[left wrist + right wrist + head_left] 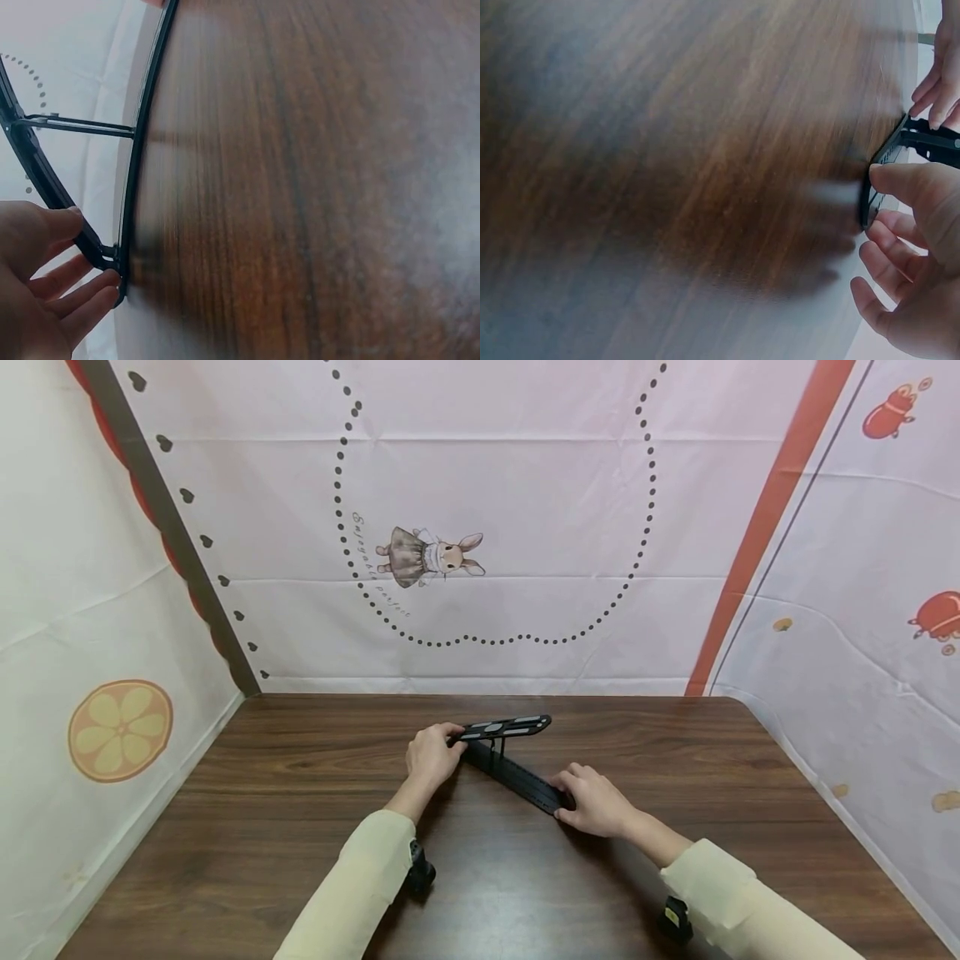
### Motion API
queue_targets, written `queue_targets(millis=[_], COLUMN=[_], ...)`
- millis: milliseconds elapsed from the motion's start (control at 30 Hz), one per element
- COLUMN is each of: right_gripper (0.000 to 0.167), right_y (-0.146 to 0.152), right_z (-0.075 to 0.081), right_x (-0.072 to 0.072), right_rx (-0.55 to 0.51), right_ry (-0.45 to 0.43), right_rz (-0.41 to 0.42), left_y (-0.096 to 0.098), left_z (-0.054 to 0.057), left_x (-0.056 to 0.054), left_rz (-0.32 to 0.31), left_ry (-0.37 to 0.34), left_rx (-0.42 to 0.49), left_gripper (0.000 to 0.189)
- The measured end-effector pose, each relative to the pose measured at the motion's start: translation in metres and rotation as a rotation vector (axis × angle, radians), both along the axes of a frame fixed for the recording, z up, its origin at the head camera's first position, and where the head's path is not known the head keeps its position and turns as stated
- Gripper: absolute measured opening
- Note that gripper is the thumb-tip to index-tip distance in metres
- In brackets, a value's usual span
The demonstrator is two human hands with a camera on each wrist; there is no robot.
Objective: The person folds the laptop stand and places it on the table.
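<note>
A black folding stand (517,779) lies slantwise on the table, its long base bar flat on the wood. Its upper arm (510,726), with grey pads on top, is raised at an angle and propped by a thin strut (82,126). At the hinged far-left end, my left hand (433,753) holds the stand, thumb on the upper arm and fingertips by the hinge. My right hand (596,802) pinches the base bar's near-right end between thumb and fingers. In the right wrist view, that bar end (868,199) shows between thumb and fingertips.
The dark wooden table (247,827) extends around the stand on every side. A white printed cloth (495,635) hangs behind the table's back edge, with further cloth at left and right. Dark wrist cameras (420,868) sit at both sleeves.
</note>
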State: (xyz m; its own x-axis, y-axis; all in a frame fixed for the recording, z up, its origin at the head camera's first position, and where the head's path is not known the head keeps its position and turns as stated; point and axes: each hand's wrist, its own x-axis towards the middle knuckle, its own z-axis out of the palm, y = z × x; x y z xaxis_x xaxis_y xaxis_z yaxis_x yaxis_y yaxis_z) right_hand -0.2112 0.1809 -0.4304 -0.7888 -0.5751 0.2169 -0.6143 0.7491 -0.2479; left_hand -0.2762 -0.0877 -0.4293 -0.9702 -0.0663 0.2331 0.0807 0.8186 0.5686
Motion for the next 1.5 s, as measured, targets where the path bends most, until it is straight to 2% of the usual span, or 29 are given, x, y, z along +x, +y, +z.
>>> queue_targets(millis=[233, 733, 1133, 1367, 1500], right_gripper=[0.032, 0.028, 0.027, 0.039, 0.045], right_y=[-0.003, -0.01, -0.016, -0.017, -0.017], right_z=[0.0, -0.002, -0.003, -0.001, 0.001], right_x=[0.009, 0.023, 0.029, 0.027, 0.023], right_rx=[-0.002, 0.012, 0.016, 0.088, 0.122], right_ry=[0.016, 0.032, 0.063, 0.141, 0.129], right_rz=[0.037, 0.083, 0.124, 0.145, 0.183], left_y=[0.0, 0.005, 0.013, 0.014, 0.015], left_z=[-0.004, -0.004, -0.005, -0.007, -0.007], left_x=[-0.002, -0.008, -0.015, -0.015, -0.014], left_rz=[-0.045, -0.118, -0.157, -0.144, -0.125], left_ry=[0.007, 0.017, -0.036, -0.024, -0.01], left_rx=[0.023, 0.092, 0.17, 0.19, 0.178], left_gripper=[0.021, 0.02, 0.023, 0.024, 0.023])
